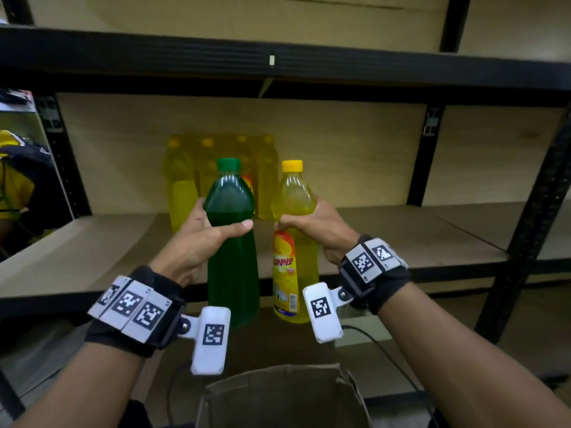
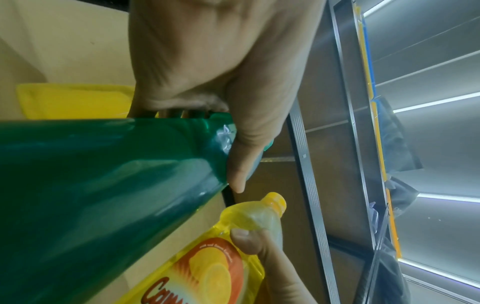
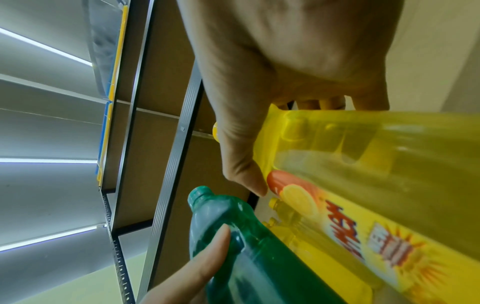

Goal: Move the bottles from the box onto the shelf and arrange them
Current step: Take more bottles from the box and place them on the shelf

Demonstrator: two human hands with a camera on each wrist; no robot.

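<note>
Bottles upright: left hand (image 1: 197, 239) grips the green bottle (image 1: 231, 242), right hand (image 1: 321, 225) the yellow "Summer"-labelled bottle (image 1: 295, 242).

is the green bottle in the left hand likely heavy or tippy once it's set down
Probably heavy for its size: the green bottle looks nearly full. Tall and narrow, it may tip if nudged. The left hand holds it high; smooth plastic could slip.

both forearms reach forward side by side, each wrist strapped with a black band. the left hand (image 1: 197, 239) is curled round a green bottle (image 1: 231, 230), the right hand (image 1: 321, 230) round a yellow bottle (image 1: 295, 242), thumbs pointing inward.
</note>
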